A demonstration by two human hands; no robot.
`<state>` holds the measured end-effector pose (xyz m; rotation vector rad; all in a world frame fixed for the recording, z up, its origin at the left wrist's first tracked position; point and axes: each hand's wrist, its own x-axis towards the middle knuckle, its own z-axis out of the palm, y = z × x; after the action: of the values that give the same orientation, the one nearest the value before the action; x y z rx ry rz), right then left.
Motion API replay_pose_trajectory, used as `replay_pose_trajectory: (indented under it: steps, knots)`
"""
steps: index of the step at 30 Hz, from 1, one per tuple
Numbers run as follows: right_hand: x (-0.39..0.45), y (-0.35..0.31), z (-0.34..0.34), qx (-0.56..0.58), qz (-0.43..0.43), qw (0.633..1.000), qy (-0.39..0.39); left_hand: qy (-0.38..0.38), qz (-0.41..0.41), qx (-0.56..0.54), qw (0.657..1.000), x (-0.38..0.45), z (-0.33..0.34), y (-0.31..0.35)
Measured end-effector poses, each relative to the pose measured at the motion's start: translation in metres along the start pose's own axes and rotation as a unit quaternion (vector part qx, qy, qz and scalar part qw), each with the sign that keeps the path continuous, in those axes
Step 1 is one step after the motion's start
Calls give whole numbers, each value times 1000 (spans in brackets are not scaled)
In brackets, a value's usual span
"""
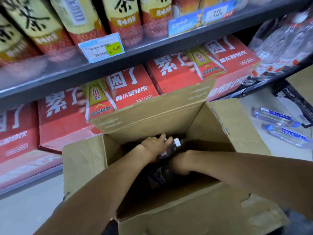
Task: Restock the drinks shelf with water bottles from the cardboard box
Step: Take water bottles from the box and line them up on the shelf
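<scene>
Head view: both hands reach down into the open cardboard box. A water bottle lies there tilted, its long axis running from its white cap, up and away from the person, down toward the label end nearer them. The left hand curls round the bottle's upper part, just below the cap. The right hand grips lower on the body, on the bottle's right side. Two more bottles lie on the floor, well right of both hands.
</scene>
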<state>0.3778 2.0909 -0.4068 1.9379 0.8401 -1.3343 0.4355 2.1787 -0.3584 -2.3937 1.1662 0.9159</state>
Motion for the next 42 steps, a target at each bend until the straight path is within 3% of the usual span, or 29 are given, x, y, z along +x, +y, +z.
replay_pose_trajectory:
  steps: [2,5,9,14,22,26,30,37,42]
  knots:
    - [-30,11,-3,-1,-40,997,72,18,5,-10,1000,-11,-6,1]
    - [-69,16,-13,8,-4,973,229,77,3,-42,996,-32,-17,-4]
    - [-113,29,2,-51,14,935,350,117,7,-74,990,-62,-30,-15]
    - [-163,62,12,21,1,923,384,186,7,-111,976,-95,-50,-21]
    - [-248,84,11,51,4,830,556,237,80,-127,960,-143,-112,-32]
    - [-282,90,10,44,41,781,622,293,104,-173,934,-175,-151,-37]
    - [-326,108,-4,51,65,747,659,390,137,-209,886,-202,-197,-46]
    - [-413,132,-43,158,94,632,753,511,175,-238,807,-246,-286,-53]
    - [-464,143,-66,257,19,519,815,574,176,-210,772,-281,-338,-60]
